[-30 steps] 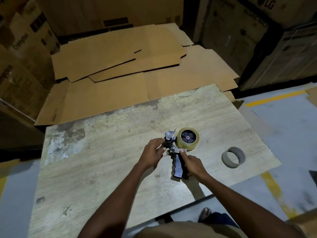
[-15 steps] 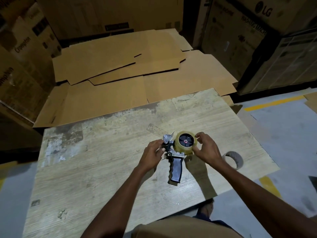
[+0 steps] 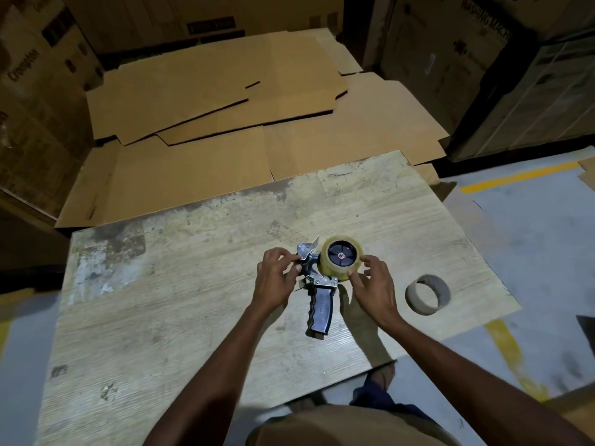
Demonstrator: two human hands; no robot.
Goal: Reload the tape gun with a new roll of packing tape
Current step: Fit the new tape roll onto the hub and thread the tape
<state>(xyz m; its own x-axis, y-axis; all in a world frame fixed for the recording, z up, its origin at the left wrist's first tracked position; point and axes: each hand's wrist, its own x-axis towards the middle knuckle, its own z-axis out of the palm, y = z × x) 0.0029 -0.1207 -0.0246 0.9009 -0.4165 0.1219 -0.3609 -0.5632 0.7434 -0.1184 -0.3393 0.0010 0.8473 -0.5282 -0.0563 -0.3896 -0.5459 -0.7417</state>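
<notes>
head, left hand (image 3: 277,280) pinching one tape gun (image 3: 320,309), right hand (image 3: 375,288) maybe gripping one roll (image 3: 324,267)

Tape gun (image 3: 317,294) lies on the table (image 3: 161,317), handle toward the person; tape roll (image 3: 341,257) sits on its far right end; left hand (image 3: 275,280) grips the gun's left, right hand (image 3: 375,284) cups the roll's right; empty core (image 3: 426,294) stands further right; flattened cardboard (image 3: 225,91) lies behind the table.
</notes>
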